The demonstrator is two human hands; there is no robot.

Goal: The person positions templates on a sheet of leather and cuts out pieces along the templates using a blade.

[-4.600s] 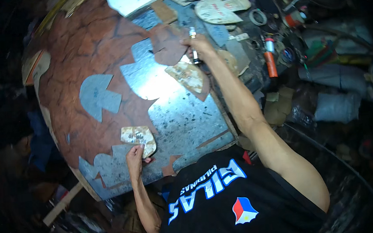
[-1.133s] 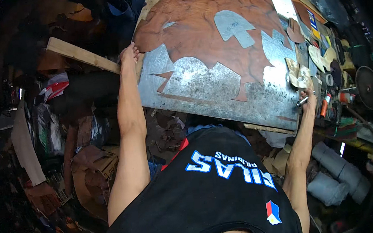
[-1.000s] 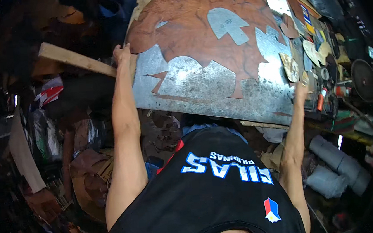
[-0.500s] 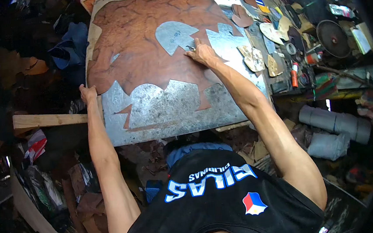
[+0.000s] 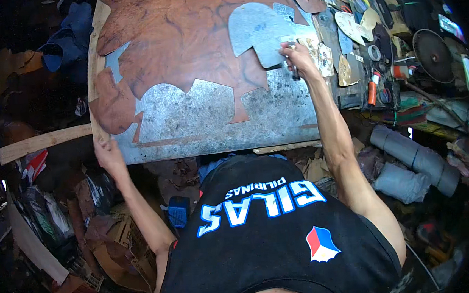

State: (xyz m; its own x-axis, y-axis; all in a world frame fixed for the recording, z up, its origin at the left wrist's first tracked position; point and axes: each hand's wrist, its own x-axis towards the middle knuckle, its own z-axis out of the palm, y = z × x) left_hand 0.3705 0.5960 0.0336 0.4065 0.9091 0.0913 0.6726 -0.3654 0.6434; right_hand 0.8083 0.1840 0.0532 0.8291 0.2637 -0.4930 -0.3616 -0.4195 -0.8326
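Note:
A large brown leather hide (image 5: 177, 46) with a jagged, cut-out near edge lies over a grey metal sheet (image 5: 200, 124) on the table. My left hand (image 5: 109, 155) is closed at the table's near left corner, just beside the lower tip of the hide; what its fingers grip is hidden. Toward the right side of the hide is a grey flat template (image 5: 258, 31) with a rounded top and a notch. My right hand (image 5: 298, 60) is closed around a slim dark tool (image 5: 295, 74), beside the template's right edge; whether it also touches the template, I cannot tell.
Pale pattern pieces (image 5: 353, 28), a tape roll (image 5: 374, 53) and an orange-and-white tube (image 5: 372, 90) crowd the bench on the right. A round dark disc (image 5: 432, 56) stands beyond them. A wooden beam (image 5: 47, 142) juts out left. Grey rolls (image 5: 414, 157) lie lower right.
The template has shifted right across the hide, and my right hand has moved right and closed. The hide's left part has come nearer to me, widening a slit there. My left hand came nearer too.

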